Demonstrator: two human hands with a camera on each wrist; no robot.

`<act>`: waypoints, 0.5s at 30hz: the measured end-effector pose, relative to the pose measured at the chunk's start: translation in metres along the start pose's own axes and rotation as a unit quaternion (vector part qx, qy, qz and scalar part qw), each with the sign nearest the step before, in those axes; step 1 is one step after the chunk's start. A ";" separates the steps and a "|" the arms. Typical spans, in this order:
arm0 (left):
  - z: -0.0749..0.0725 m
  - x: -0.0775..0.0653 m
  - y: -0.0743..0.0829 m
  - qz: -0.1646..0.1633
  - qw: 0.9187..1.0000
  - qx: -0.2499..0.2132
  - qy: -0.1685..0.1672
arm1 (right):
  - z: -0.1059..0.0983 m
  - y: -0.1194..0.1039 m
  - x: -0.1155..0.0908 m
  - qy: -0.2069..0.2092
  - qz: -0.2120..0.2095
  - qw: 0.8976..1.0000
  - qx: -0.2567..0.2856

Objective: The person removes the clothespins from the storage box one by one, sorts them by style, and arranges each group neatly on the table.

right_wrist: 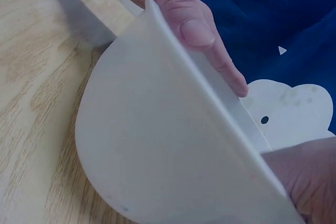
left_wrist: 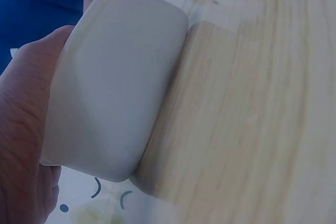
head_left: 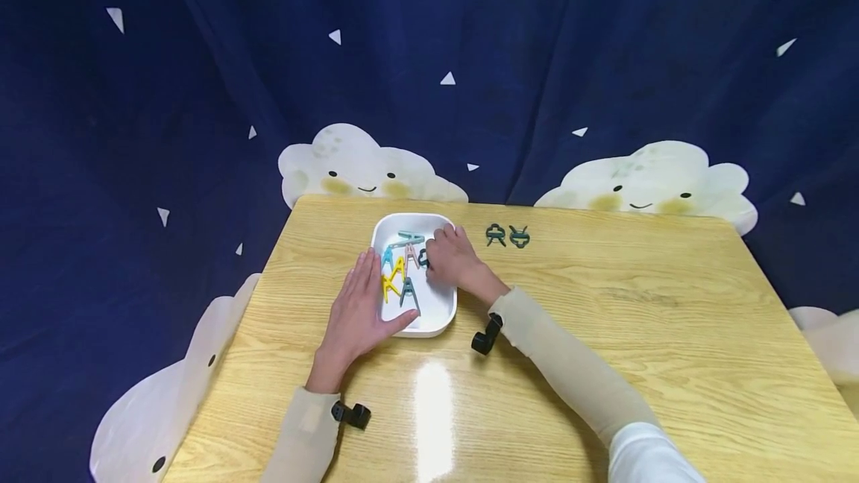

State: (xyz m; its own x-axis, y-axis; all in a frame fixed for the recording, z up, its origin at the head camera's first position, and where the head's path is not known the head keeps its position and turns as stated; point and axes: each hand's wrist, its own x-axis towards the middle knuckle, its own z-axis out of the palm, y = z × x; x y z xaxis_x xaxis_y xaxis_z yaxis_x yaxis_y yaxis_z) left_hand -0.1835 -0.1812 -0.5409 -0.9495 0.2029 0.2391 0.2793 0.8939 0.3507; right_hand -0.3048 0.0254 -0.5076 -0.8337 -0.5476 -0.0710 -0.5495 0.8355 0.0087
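Navy curtain (head_left: 403,88) w/ white triangles + smiling clouds (head_left: 365,159) seen behind work area. White bin (head_left: 436,311): roughly rect., rounded corners, smooth walls. Assorted clips contained: teal clip (head_left: 412,237) at far end, light-blue clip (head_left: 388,256) by L wall, pink clip (head_left: 411,252) approx mid, 2 yellow clips (head_left: 398,269) close together, dark-green clip (head_left: 408,289) toward near end. Dark rounded clip (head_left: 422,258) partly seen nr R side. Counter (head_left: 637,349) is light wood, grained; glare seen in front of bin. 2 dark clips (head_left: 520,238) placed on counter R of bin's far end, side by side, opp. orientations. Beige sleeves (head_left: 570,364) worn on both arms, black mounts (head_left: 483,341) fixed at wrists.

Bin is set on counter between both grips. L grip (head_left: 356,308): fingers straight, laid along bin's L wall, thumb extended over near rim. R grip (head_left: 452,256): placed over R wall, fingers bent into bin, dark rounded clip right beside them; whether it's pinched can't be told, fingertips hidden.
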 end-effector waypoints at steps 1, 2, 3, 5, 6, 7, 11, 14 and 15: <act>0.000 0.000 0.000 0.001 1.000 -0.001 0.000 | 0.000 0.000 0.000 -0.002 0.000 1.000 0.001; 0.000 0.000 0.000 0.001 1.000 -0.001 0.000 | 0.001 0.000 -0.001 -0.003 0.000 1.000 0.001; 0.000 0.000 0.000 0.002 1.000 -0.001 0.000 | 0.001 -0.001 -0.001 -0.005 0.000 1.000 0.000; 0.000 0.000 0.000 0.002 1.000 -0.002 0.001 | 0.001 -0.001 -0.002 -0.006 0.000 1.000 0.002; 0.000 0.000 0.000 0.001 1.000 -0.001 0.000 | 0.002 -0.001 -0.002 -0.006 0.000 1.000 0.003; 0.000 0.000 0.000 0.001 1.000 0.000 0.000 | 0.002 0.000 -0.003 -0.005 0.000 1.000 0.003; 0.000 0.000 0.001 0.000 1.000 0.001 -0.002 | 0.003 0.000 -0.004 0.005 0.000 1.000 0.003; -0.001 -0.001 0.001 0.001 1.000 -0.001 -0.004 | 0.005 -0.001 -0.005 0.018 0.002 1.000 0.010; -0.001 -0.001 0.001 0.002 1.000 -0.002 -0.005 | 0.005 -0.001 -0.005 0.023 0.002 1.000 0.011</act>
State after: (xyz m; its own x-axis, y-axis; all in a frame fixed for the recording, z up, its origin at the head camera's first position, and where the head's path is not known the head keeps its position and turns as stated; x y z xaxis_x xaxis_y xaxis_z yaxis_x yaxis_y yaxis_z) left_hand -0.1826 -0.1814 -0.5396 -0.9500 0.2095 0.2315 0.2828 0.8916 0.3537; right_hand -0.2992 0.0274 -0.5127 -0.8375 -0.5459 -0.0250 -0.5458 0.8378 -0.0130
